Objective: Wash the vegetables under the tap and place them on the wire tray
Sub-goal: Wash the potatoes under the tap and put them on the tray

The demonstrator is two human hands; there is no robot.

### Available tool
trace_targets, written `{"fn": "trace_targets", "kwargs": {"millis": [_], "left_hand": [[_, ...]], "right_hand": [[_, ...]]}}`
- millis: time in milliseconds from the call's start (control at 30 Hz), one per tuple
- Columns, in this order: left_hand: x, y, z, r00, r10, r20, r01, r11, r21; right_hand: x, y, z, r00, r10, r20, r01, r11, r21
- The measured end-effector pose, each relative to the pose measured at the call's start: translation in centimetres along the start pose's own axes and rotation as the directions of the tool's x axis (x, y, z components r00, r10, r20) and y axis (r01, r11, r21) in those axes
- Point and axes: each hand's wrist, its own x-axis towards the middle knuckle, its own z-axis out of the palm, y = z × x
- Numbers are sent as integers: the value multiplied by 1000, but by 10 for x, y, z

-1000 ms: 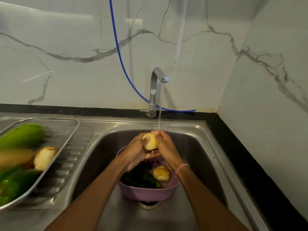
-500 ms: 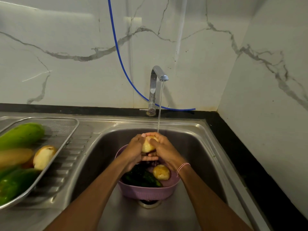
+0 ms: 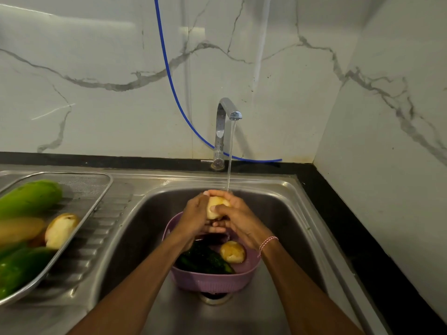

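Potato (image 3: 216, 208) sits clasped between our two hands over the sink (image 3: 285, 213), right under the tap (image 3: 223, 126), whose stream (image 3: 229, 165) lands by the fingertips at its top. Our left hand (image 3: 194, 217) curls round its left side. Our right hand (image 3: 235, 217) wraps it from the right, thumb across the front.

Below the hands a purple basket (image 3: 210, 279) stands on the sink floor over the drain (image 3: 215, 297). It holds a second potato (image 3: 232, 251) at its right side and dark green vegetables (image 3: 205, 259) beside it (cucumbers, as far as we can tell). Our left forearm crosses the basket's left rim and hides part of what lies inside.

To the left, on the ribbed drainboard (image 3: 101, 238), the wire tray (image 3: 96, 204) carries a big green gourd (image 3: 29, 198) at the back, a pale cut piece (image 3: 60, 229) by its right edge, and blurred yellow and green ones nearer us. A blue hose (image 3: 169, 76) hangs down the marble wall (image 3: 96, 105) and runs behind the tap. A pink-and-white band (image 3: 267, 244) circles our right wrist.
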Motion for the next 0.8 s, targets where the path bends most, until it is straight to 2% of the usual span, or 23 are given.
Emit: {"fn": "trace_targets", "kwargs": {"millis": [67,133,200,267,300,367,467,600,700,800], "left_hand": [[1,-1,-3,998,-40,-52,40,999,2],[-1,1,-2,995,-95,-13,95,994,-56],[-3,6,0,989,-111,101,127,979,-160],[-6,9,5,965,-86,249,154,951,-269],[-7,8,8,950,-70,304,162,943,-290],[-6,5,13,941,-26,337,106,970,-220],[-5,1,15,963,55,263,-26,993,-112],[-4,7,5,984,109,140,-96,991,-97],[-5,9,2,989,132,70,-128,990,-56],[-6,8,3,990,139,28,-138,990,-34]], "right_hand": [[-2,2,2,998,-12,65,18,995,-99],[-1,4,4,998,-61,16,63,987,-146],[4,7,0,978,-152,-144,123,973,-193],[9,9,-8,917,-208,-339,141,967,-213],[11,9,-11,888,-196,-417,128,974,-186],[11,10,-13,864,-98,-494,79,995,-60],[9,7,-12,902,41,-429,25,989,146],[4,0,-14,985,23,-173,21,969,247],[1,0,-13,998,-37,-46,43,987,154],[1,0,-4,979,-148,-137,142,988,-53]]}}
